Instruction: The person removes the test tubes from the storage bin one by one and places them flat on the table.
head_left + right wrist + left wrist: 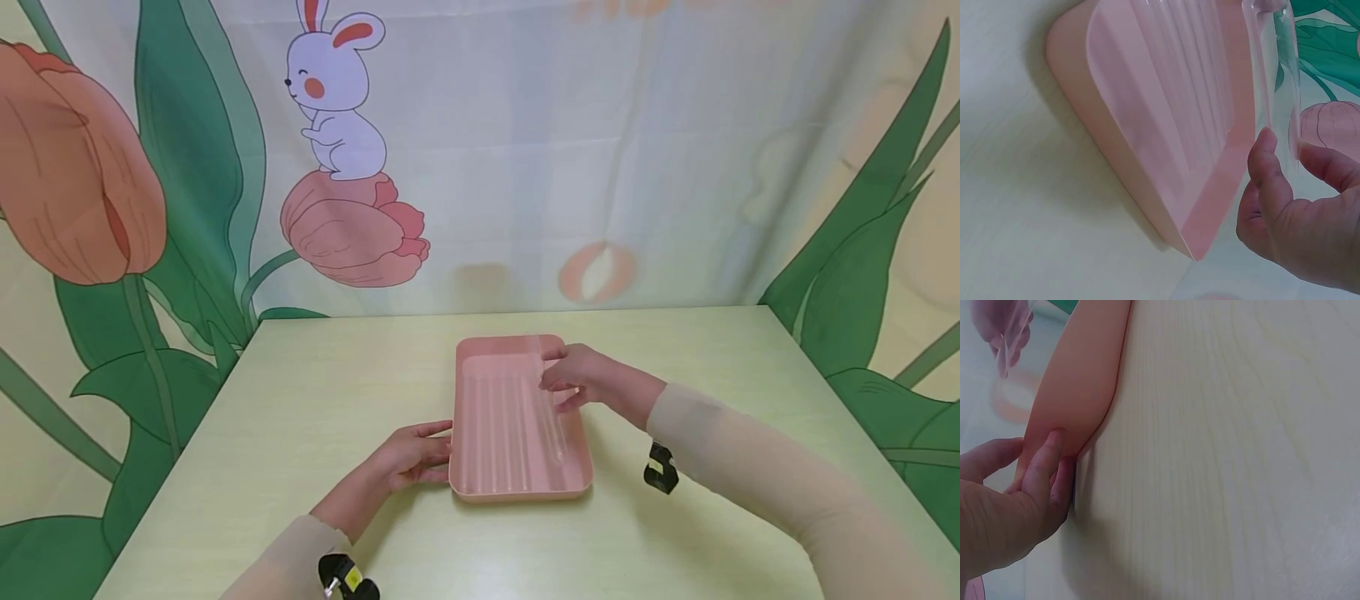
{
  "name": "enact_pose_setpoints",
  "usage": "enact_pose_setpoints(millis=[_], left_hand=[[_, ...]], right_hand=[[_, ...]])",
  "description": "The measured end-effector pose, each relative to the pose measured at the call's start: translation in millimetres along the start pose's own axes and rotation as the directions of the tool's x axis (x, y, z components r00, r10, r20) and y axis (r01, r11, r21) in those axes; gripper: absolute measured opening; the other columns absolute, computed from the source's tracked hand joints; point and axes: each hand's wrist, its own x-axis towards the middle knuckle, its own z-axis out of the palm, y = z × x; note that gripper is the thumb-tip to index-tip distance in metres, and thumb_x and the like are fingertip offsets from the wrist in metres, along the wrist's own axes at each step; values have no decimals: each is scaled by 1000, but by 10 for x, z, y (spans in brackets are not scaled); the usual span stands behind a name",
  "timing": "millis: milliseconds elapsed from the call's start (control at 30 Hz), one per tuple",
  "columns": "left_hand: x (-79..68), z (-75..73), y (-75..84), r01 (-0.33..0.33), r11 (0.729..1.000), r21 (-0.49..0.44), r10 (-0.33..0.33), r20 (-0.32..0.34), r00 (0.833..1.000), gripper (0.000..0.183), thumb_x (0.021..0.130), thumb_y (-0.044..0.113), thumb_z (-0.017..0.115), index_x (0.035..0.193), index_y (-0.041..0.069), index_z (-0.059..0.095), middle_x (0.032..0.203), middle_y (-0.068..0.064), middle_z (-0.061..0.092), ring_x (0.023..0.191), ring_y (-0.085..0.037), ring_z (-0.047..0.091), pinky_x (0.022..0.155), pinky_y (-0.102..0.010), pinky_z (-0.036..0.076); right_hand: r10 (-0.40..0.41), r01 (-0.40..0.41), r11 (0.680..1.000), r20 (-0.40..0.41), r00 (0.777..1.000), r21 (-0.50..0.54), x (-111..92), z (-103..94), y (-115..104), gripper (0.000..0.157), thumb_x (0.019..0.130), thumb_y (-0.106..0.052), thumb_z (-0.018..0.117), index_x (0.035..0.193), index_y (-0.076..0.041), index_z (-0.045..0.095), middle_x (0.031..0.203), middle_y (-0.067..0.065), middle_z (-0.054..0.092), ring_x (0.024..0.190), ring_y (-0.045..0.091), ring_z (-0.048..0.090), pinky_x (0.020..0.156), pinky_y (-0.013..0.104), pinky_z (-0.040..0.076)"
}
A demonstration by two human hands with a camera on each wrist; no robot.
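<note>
A pink tray [472, 358] stands on the table, and several clear test tubes [491, 433] lie side by side lengthwise in it. Over the tray's right part, my right hand [576, 375] pinches one clear test tube [1289, 69] near its far end, between thumb and fingertips. Its rounded end [558, 457] points toward the near side of the tray. My left hand [416, 454] is at the tray's left side, with loosely extended fingers [1045, 462] touching the outer wall [1082, 369].
The pale wood-grain table [337, 383] reaches back to a curtain [510, 167] printed with a rabbit and tulips. Small black wrist cameras hang below my left sleeve [300, 542] and right sleeve [735, 450].
</note>
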Motion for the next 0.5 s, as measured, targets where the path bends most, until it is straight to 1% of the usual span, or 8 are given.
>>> enact_pose_setpoints(millis=[67,133,300,400,500], left_hand=[[-4,1,4,3,1000,0,-3,-7,1000,55,100,-1,56,154,-2,41,152,-27,51,98,-17,72,79,-38,66],[-8,3,6,4,1000,-1,-4,-12,1000,55,100,-1,56,153,-2,42,152,-27,52,98,-18,73,78,-39,66],[-21,8,3,-7,1000,-1,7,10,1000,56,101,-1,55,154,-3,39,153,-28,50,100,-19,73,80,-39,66],[-21,9,2,-10,1000,2,10,21,1000,57,101,-1,55,155,-4,38,154,-29,48,102,-19,72,81,-39,66],[-19,12,1,-6,1000,2,6,7,1000,56,100,-1,56,154,-2,40,154,-29,48,101,-19,72,81,-39,66]], right_hand=[[-10,10,1000,9,1000,-6,-24,-36,-19,65,91,1,61,152,-1,37,96,5,54,95,19,51,62,27,61],[-21,21,1000,18,1000,-18,-57,-74,-47,67,92,0,60,154,-1,35,96,3,54,91,17,50,63,26,62],[-36,37,999,28,999,-33,-138,-170,-122,68,95,-2,59,158,-2,31,100,2,54,90,13,53,65,26,61],[-41,43,998,29,999,-41,-182,-228,-152,68,97,-3,58,159,-2,31,93,0,56,88,13,54,66,26,61],[-48,50,998,34,998,-48,-208,-284,-162,67,98,-4,57,159,-2,30,87,-3,56,88,12,56,68,26,61]])
